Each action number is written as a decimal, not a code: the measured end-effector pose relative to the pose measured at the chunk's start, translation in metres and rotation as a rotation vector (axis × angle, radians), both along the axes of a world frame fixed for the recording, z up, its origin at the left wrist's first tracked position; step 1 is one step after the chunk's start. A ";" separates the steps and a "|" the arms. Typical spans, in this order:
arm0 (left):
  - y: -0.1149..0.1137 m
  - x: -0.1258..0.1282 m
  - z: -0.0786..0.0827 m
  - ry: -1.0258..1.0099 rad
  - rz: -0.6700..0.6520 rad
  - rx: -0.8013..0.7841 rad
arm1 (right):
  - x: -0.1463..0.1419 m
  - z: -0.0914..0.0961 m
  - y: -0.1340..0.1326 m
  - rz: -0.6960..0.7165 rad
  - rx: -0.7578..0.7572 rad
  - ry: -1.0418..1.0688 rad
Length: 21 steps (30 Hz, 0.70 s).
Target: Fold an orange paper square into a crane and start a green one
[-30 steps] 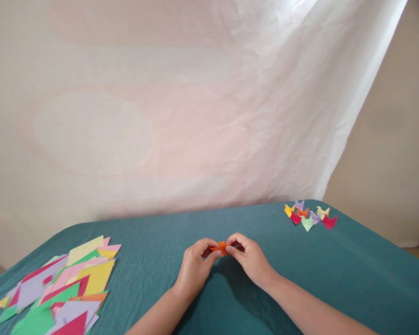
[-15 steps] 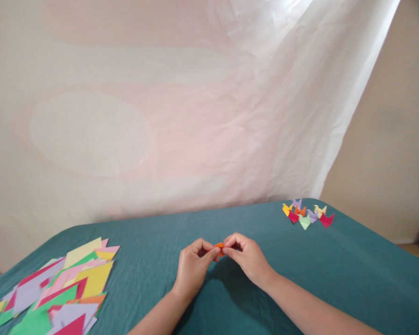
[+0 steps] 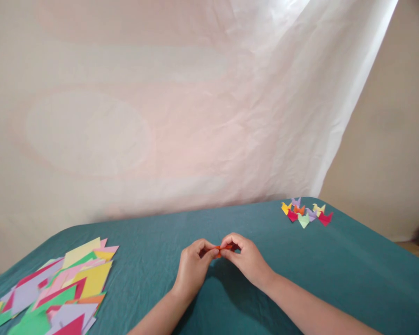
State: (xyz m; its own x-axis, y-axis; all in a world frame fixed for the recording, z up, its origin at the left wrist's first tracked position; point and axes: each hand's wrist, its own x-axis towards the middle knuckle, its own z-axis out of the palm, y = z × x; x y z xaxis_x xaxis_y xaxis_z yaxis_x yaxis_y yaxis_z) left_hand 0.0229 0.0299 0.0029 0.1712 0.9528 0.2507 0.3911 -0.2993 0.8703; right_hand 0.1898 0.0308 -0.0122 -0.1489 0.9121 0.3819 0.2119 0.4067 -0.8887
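A small folded piece of orange paper [image 3: 219,248] is held between my two hands above the middle of the table. My left hand [image 3: 195,260] pinches its left end between thumb and fingers. From the other side, my right hand [image 3: 246,256] grips it with thumb and forefinger, the two thumb tips close together. Most of the paper is hidden by my fingers, so its full shape cannot be made out.
Loose coloured paper sheets [image 3: 95,279] lie in an overlapping pile at the left. Several small folded paper birds [image 3: 303,220] stand grouped at the far right of the green-covered table [image 3: 153,246]. A pale cloth [image 3: 195,116] hangs behind the table.
My right thumb and fingers have shifted slightly left, closer to the left thumb. The orange paper looks flatter and narrower between them. My left hand has hardly moved.
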 end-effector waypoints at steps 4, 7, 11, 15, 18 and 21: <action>0.002 -0.001 0.001 -0.026 0.031 0.004 | 0.003 -0.001 0.002 -0.010 -0.040 0.011; 0.004 -0.002 0.002 -0.014 0.074 0.042 | 0.007 -0.003 0.005 -0.034 -0.103 0.071; 0.001 -0.002 0.004 -0.026 0.124 0.118 | 0.007 -0.004 0.006 0.019 -0.122 0.173; -0.004 0.001 0.004 0.005 0.066 0.225 | 0.002 -0.003 0.003 0.062 -0.138 0.118; -0.006 0.001 0.002 0.028 0.014 0.260 | -0.001 -0.003 0.001 0.041 -0.122 0.075; -0.005 0.002 0.001 0.019 0.012 0.224 | 0.000 -0.004 0.001 0.024 -0.138 0.083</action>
State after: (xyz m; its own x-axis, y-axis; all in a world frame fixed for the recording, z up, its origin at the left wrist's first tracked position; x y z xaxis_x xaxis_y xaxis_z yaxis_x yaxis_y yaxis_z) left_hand 0.0250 0.0245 0.0039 0.1667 0.8758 0.4529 0.4117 -0.4792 0.7751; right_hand 0.1895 0.0313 -0.0160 -0.1447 0.9534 0.2648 0.1274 0.2833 -0.9505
